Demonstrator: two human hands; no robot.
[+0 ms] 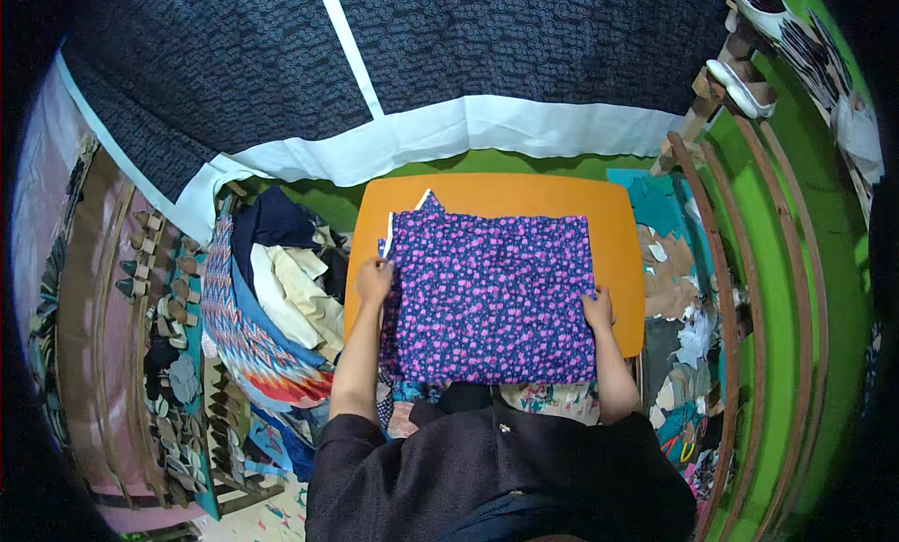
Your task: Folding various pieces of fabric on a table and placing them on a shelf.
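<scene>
A piece of dark blue fabric with small pink and purple flowers [492, 298] lies spread over an orange-yellow table [506, 193]. Its near edge reaches past the table's front. At the upper left a corner of it sticks up, and a white strip runs along that side. My left hand [375, 280] is closed on the fabric's left edge near the white strip. On the opposite side, my right hand [597, 308] grips the right edge, thumb lying on top of the cloth. The fingers under the fabric are partly hidden.
Heaped clothes, with a cream piece [295, 294] and a zigzag-striped cloth [248, 326], lie left of the table. Wooden shoe forms [140, 266] fill a rack farther left. Fabric scraps [665, 270] and a wooden rack [716, 289] stand at the right. A dark patterned curtain [515, 36] hangs behind.
</scene>
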